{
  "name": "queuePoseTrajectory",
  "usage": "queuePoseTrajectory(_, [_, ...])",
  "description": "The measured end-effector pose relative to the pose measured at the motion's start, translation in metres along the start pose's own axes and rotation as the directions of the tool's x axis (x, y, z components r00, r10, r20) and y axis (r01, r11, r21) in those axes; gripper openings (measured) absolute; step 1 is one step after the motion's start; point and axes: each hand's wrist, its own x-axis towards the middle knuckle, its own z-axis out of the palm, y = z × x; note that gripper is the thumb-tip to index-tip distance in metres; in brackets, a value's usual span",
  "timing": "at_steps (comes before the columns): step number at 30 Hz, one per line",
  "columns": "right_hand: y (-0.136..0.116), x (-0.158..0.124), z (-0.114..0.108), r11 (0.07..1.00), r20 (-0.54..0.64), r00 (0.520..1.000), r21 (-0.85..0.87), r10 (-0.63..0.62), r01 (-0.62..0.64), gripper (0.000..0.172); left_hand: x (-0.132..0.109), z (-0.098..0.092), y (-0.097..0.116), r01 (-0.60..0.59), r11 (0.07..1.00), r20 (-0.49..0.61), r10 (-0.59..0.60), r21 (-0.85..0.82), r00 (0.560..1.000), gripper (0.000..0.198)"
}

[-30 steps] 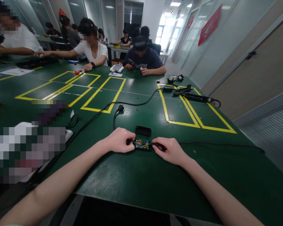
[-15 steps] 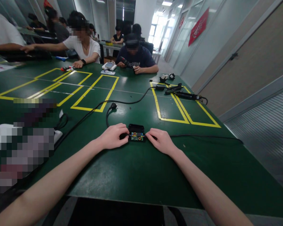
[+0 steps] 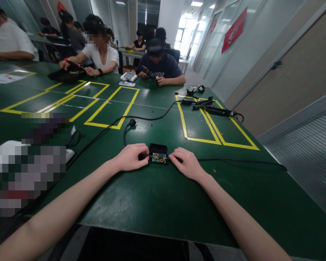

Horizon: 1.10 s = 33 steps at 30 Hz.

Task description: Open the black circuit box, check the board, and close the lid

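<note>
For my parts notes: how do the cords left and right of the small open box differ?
The left cord curves in a short loop and ends in a plug; the right cord runs nearly straight to the edge of the table, no plug visible. Both are black and meet the box.

No legible txt. Red wall banner [image 3: 234, 29] w/ white chars: too small to read. White lettering on a person's dark navy T-shirt [image 3: 165, 69]: too blurred to make out.

Bare table [image 3: 157, 203] nearside; black cover [image 3: 158, 148], cable [image 3: 233, 160] beyond.
</note>
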Motion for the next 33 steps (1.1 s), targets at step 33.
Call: queuePoseTrajectory(33, [0.0021,-0.0002,0.0017,0.977,-0.038,0.985,0.134,0.171,-0.165,0.020,0.0003,0.0039,0.0000,-0.097,0.994,-0.053,0.095,-0.051,0.994,0.019])
